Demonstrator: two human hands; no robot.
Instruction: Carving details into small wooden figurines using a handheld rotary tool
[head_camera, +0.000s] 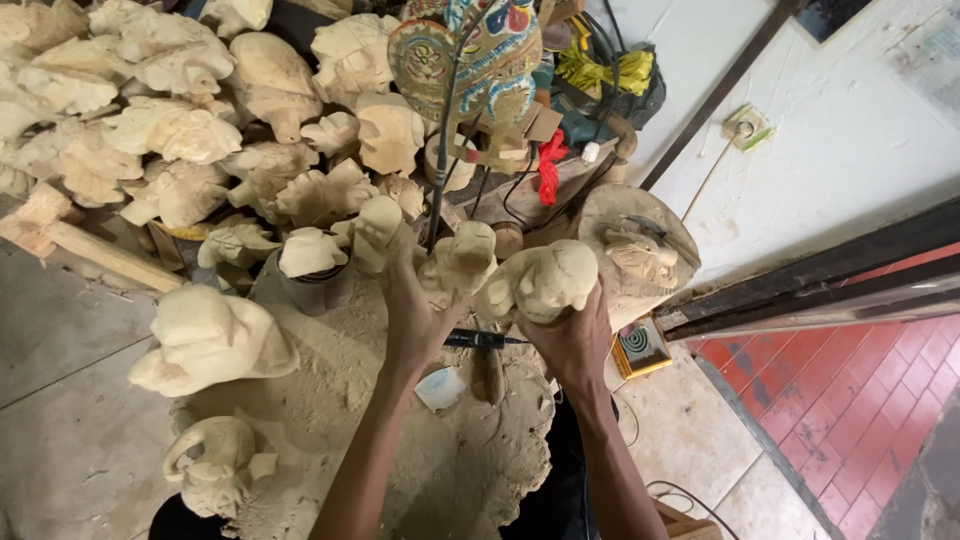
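Note:
My left hand (412, 318) grips a pale unpainted wooden carving (458, 262), held upright in front of me. My right hand (572, 335) holds a second pale carving (540, 282), rounder and lying on its side, right beside the first; the two pieces nearly touch. Both forearms reach up from the bottom of the view over a heap of wood shavings (440, 460). A dark-handled tool (478, 340) lies on the shavings between my wrists.
A large pile of raw wooden carvings (180, 130) fills the upper left. A painted carved mask (470, 55) stands behind. A carved head rests on a wooden block (640, 250). More carvings (210, 340) lie left. Red tiled floor (850, 400) right.

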